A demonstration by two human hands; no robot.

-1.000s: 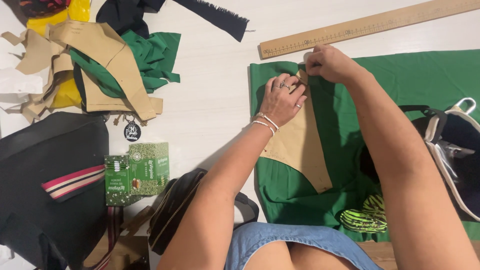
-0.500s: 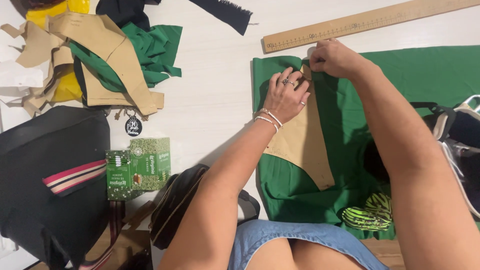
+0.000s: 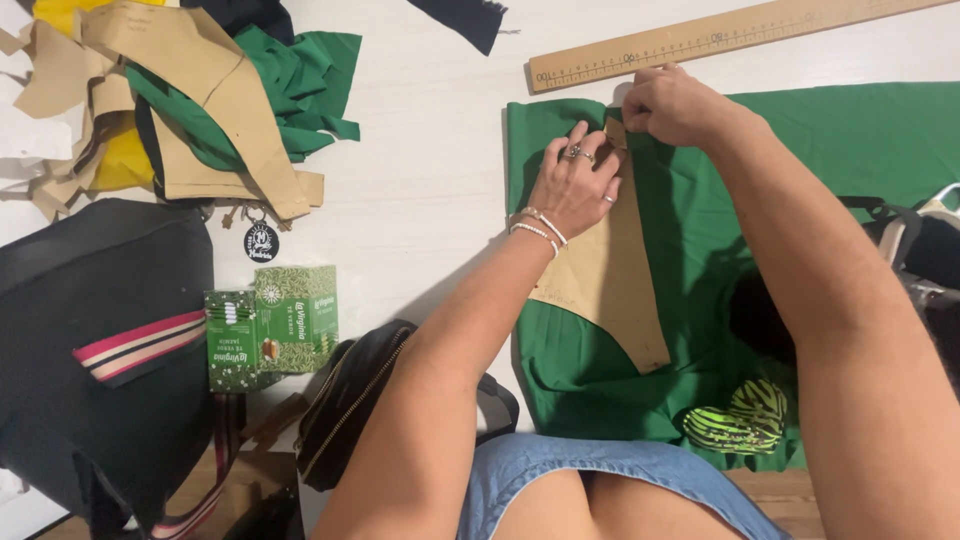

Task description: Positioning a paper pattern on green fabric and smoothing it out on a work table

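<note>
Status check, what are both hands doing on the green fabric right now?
Left hand flat on tan paper pattern. Right hand pinching pattern's top corner. Pattern lies on green fabric. Wooden ruler just beyond, not obstructing.

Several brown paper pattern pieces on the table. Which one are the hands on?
The long curved pattern piece lying flat on the green fabric; left hand presses it, right hand pinches its top. Others sit heaped top-left.
</note>
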